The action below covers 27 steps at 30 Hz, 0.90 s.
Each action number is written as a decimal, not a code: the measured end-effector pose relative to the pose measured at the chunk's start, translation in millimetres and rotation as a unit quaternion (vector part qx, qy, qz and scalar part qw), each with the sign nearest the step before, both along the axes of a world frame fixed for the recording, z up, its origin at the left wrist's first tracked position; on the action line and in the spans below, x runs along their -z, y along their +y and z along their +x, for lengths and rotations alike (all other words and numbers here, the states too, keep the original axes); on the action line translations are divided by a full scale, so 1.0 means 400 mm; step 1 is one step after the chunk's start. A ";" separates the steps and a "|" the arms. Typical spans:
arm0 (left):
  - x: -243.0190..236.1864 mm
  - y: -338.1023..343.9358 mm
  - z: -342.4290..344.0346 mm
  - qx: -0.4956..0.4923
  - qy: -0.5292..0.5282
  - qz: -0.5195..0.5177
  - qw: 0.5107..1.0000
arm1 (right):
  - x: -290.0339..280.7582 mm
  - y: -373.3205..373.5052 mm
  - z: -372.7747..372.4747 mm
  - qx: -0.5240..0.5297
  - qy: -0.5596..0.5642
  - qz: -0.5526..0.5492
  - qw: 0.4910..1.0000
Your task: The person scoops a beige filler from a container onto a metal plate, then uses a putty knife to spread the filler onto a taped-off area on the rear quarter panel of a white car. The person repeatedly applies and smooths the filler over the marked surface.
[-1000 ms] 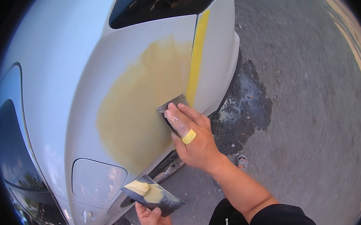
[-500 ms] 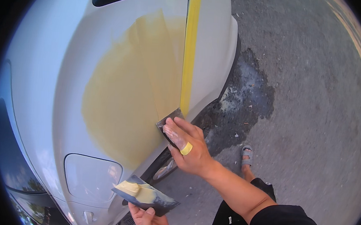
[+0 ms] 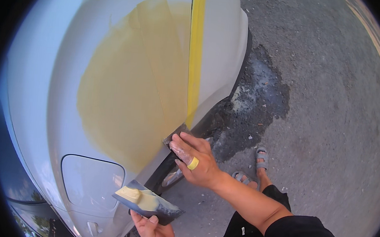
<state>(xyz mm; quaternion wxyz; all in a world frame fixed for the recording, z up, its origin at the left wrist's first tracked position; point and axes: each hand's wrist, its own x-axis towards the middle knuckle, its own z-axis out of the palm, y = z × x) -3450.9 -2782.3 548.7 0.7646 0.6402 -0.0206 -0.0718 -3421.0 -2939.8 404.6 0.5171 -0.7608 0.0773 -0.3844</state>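
My right hand (image 3: 198, 158), with a yellow band round one finger, grips a dark, flat scraper (image 3: 176, 134). Its blade rests at the lower edge of a white car panel (image 3: 65, 105), above the wheel arch. A broad tan patch of body filler (image 3: 117, 87) covers much of this panel, with a long smoothed stripe running down to the scraper. In my left hand (image 3: 153, 231) is a grey spreader plate (image 3: 170, 210), held just below the panel. On the plate lie a cream lump of filler (image 3: 129, 195) and a thinner smear.
Yellow masking tape (image 3: 195, 53) runs along the seam beside the patch. A fuel flap (image 3: 92, 180) and door handle (image 3: 93, 229) lie lower left. The wheel (image 3: 172, 177) shows under the arch. A wet stain (image 3: 264, 90) marks the asphalt near my sandalled foot (image 3: 261, 158).
The scraper has slid slightly down the panel toward the wheel arch. The car has shifted up and left in view. A second sandalled foot now shows.
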 end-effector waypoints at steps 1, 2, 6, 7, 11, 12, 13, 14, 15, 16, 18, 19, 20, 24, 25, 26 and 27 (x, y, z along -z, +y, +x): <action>0.000 -0.004 0.002 0.008 0.000 -0.007 1.000 | 0.001 0.000 -0.010 -0.004 0.004 0.002 1.000; -0.001 -0.003 0.005 0.019 0.010 -0.019 1.000 | -0.014 -0.001 -0.026 -0.028 0.018 0.010 0.999; -0.008 -0.013 0.011 0.027 0.052 -0.059 0.997 | -0.130 -0.026 -0.146 -0.193 -0.038 0.183 0.963; -0.010 -0.026 0.012 0.023 0.064 -0.067 0.995 | -0.159 -0.034 -0.174 -0.247 -0.079 0.259 0.930; -0.034 -0.066 0.019 0.043 0.057 -0.092 0.993 | -0.164 -0.074 -0.215 -0.406 -0.113 0.222 0.879; -0.046 -0.065 0.025 0.031 0.065 -0.103 0.992 | -0.135 -0.089 -0.214 -0.383 -0.078 0.148 0.909; -0.057 -0.075 0.025 0.033 0.037 -0.097 0.994 | -0.137 -0.107 -0.200 -0.354 -0.044 0.072 0.931; -0.072 -0.088 0.021 0.034 0.009 -0.092 0.995 | -0.144 -0.119 -0.185 -0.337 -0.041 0.039 0.940; -0.085 -0.097 0.021 0.035 -0.019 -0.086 0.996 | -0.150 -0.147 -0.169 -0.269 -0.023 -0.004 0.963; -0.091 -0.088 0.021 0.017 -0.035 -0.069 0.997 | -0.178 -0.188 -0.139 -0.203 -0.007 -0.045 0.978; -0.098 -0.090 0.029 0.034 -0.036 -0.072 0.996 | -0.235 -0.292 -0.073 -0.005 0.034 -0.092 0.995; -0.097 -0.082 0.032 0.037 -0.038 -0.075 0.996 | -0.261 -0.329 -0.035 0.048 0.064 -0.096 0.992; -0.092 -0.083 0.032 0.042 -0.039 -0.082 0.995 | -0.294 -0.376 0.001 0.084 0.070 -0.118 0.987; -0.083 -0.081 0.031 0.049 -0.005 -0.098 0.994 | -0.377 -0.481 0.106 0.119 0.016 -0.186 0.975; -0.081 -0.079 0.035 0.045 -0.001 -0.097 0.994 | -0.392 -0.486 0.125 0.122 0.016 -0.204 0.971; -0.079 -0.077 0.041 0.041 0.003 -0.097 0.994 | -0.408 -0.481 0.139 0.123 0.015 -0.213 0.969; -0.079 -0.074 0.047 0.037 0.006 -0.097 0.995 | -0.423 -0.473 0.150 0.120 0.024 -0.218 0.968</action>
